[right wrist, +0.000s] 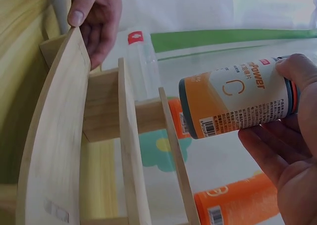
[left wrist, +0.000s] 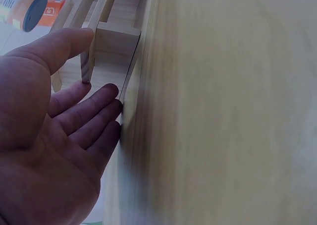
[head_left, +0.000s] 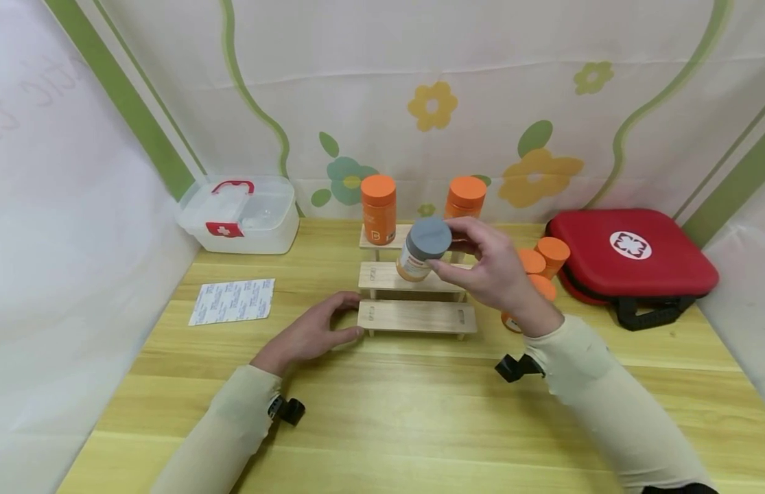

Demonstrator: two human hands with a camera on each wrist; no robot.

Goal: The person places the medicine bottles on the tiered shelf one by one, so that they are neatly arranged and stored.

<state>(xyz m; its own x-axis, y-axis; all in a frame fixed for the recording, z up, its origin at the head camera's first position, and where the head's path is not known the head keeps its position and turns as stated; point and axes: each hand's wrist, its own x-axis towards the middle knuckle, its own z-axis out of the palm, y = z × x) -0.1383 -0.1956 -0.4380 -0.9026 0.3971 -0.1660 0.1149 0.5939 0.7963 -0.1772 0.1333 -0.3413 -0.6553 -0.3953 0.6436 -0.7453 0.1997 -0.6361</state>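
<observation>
My right hand [head_left: 490, 264] holds a pill bottle [head_left: 414, 263] with a grey cap and a white-and-orange label around the cap. In the right wrist view, a letter C shows on the bottle [right wrist: 235, 97], held apart from the boards. Below it stands a three-tier wooden rack [head_left: 413, 315]. My left hand [head_left: 314, 329] grips the left end of its lowest tier, thumb and fingers on either side of the board, as the left wrist view shows. Two orange bottles, one at left [head_left: 379, 209] and one at right [head_left: 466, 195], stand on the top tier; the right hand partly hides the latter.
Several orange-capped bottles [head_left: 551, 255] cluster right of the rack, partly behind my right wrist. A red first-aid case [head_left: 635, 254] lies at far right. A clear first-aid box [head_left: 240, 216] stands at back left, with a blister pack [head_left: 232, 302] in front of it.
</observation>
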